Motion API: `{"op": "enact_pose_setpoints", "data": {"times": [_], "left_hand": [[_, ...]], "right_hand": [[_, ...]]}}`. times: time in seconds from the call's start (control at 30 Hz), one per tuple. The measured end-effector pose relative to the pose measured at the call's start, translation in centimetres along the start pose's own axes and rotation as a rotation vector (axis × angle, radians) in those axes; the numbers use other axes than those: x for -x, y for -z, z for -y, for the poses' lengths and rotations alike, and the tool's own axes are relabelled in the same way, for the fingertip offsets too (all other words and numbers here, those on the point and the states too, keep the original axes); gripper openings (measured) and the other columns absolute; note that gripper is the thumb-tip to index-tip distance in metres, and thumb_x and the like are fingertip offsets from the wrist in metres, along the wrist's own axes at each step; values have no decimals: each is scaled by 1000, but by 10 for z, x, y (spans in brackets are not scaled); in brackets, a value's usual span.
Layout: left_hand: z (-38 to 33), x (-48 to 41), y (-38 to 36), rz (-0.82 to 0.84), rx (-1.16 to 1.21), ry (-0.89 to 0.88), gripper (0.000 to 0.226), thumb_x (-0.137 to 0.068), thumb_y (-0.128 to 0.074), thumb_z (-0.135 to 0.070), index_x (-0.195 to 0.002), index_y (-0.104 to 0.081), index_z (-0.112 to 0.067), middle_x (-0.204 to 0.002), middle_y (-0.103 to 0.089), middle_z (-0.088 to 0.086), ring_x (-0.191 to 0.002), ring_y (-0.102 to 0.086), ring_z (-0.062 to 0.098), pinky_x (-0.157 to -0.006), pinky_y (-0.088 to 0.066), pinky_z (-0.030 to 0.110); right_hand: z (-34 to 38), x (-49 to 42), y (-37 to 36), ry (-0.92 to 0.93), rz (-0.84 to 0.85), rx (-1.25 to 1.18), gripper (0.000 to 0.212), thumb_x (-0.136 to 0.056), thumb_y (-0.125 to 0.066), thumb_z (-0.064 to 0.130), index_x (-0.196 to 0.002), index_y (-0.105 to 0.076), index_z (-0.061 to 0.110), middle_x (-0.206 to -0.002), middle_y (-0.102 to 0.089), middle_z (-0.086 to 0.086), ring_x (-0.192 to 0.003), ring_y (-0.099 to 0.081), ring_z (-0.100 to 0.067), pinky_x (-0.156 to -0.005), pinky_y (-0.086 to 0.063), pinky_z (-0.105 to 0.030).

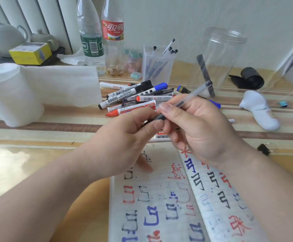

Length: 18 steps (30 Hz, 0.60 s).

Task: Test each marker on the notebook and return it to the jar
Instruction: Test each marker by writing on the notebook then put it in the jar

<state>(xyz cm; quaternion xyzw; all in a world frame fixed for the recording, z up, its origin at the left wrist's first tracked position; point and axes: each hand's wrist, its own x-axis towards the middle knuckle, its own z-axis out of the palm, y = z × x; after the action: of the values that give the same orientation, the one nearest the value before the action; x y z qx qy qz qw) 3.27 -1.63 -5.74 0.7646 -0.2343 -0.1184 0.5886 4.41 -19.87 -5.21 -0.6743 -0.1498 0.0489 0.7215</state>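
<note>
Clear pen (194,93) gripped by right hand (199,130); dark lower end pinched by left hand (124,137). Notebook (151,206) beneath hands, marker pile (133,97) just beyond, jar (226,55) behind right hand.

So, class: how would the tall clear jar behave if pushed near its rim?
The jar looks tall, thin-walled and nearly empty, so it is probably light and apt to tip. Its smooth round side would likely roll once down. Seemingly plastic, it may flex, not shatter.

Bare hands (124,137), forearms (46,198); nails (165,107) prob. short.
</note>
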Motion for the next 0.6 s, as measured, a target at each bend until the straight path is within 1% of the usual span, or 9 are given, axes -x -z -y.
{"op": "enact_pose_setpoints", "data": {"times": [0.1,0.17,0.23,0.3,0.37,0.4,0.43,0.47,0.6], "left_hand": [[-2,-1,-3,16,51,19,23,-101,-51,-42,-92,-69,-31,-53,-52,-27,-50,-56,-2,-60,-63,56],[-1,0,-3,11,116,66,28,-98,-54,-55,-88,-71,-35,-53,-46,-22,-49,-52,1,-64,-64,54],[1,1,2,4,102,145,33,-86,-62,-69,-99,-71,-40,-55,-45,-15,-48,-54,4,-69,-64,52],[6,3,6,15,-29,207,43,-75,-74,-65,-113,-62,-49,-60,-52,-8,-53,-65,11,-72,-64,48],[8,5,6,25,-222,171,63,-75,-85,-48,-126,-48,-51,-64,-46,-12,-54,-57,6,-66,-62,37],[10,4,5,31,-357,144,73,-74,-87,-45,-129,-40,-53,-66,-45,-14,-54,-51,4,-63,-58,29],[10,4,3,34,-478,136,82,-71,-88,-47,-131,-32,-57,-70,-46,-14,-57,-50,4,-59,-50,20],[9,3,2,34,-559,149,89,-68,-88,-52,-131,-25,-61,-72,-48,-14,-60,-51,2,-56,-44,18],[7,0,-4,19,-639,217,103,-57,-88,-64,-131,-16,-64,-77,-51,-15,-68,-55,-8,-53,-34,18]], "right_hand": [[3,0,5,-28,11,-9,18,-92,-63,25,-80,-72,15,-59,-59,-7,-45,-51,-16,-37,-38,-21],[6,-2,13,-39,-32,-16,19,-90,-64,27,-80,-72,14,-59,-58,-8,-46,-51,-18,-39,-40,-23],[12,-3,28,-37,-99,-14,16,-89,-65,26,-78,-71,15,-58,-58,-8,-46,-51,-20,-41,-42,-25],[18,-3,42,-44,-104,79,9,-86,-69,20,-79,-68,14,-59,-57,-8,-49,-52,-20,-43,-46,-28],[18,-2,48,-74,-65,230,7,-78,-72,12,-75,-66,15,-57,-54,-7,-50,-53,-18,-47,-52,-34],[16,-2,47,-106,-38,289,7,-74,-71,10,-72,-67,15,-56,-53,-7,-50,-53,-17,-51,-56,-38],[13,-2,45,-145,-10,321,6,-72,-70,9,-69,-69,15,-56,-53,-8,-50,-55,-15,-55,-60,-41],[9,-1,41,-180,22,336,6,-71,-68,9,-68,-71,14,-56,-55,-9,-51,-57,-15,-59,-62,-43],[4,1,33,-222,71,356,7,-73,-69,11,-74,-74,7,-64,-67,-11,-58,-68,-25,-66,-64,-43]]}}
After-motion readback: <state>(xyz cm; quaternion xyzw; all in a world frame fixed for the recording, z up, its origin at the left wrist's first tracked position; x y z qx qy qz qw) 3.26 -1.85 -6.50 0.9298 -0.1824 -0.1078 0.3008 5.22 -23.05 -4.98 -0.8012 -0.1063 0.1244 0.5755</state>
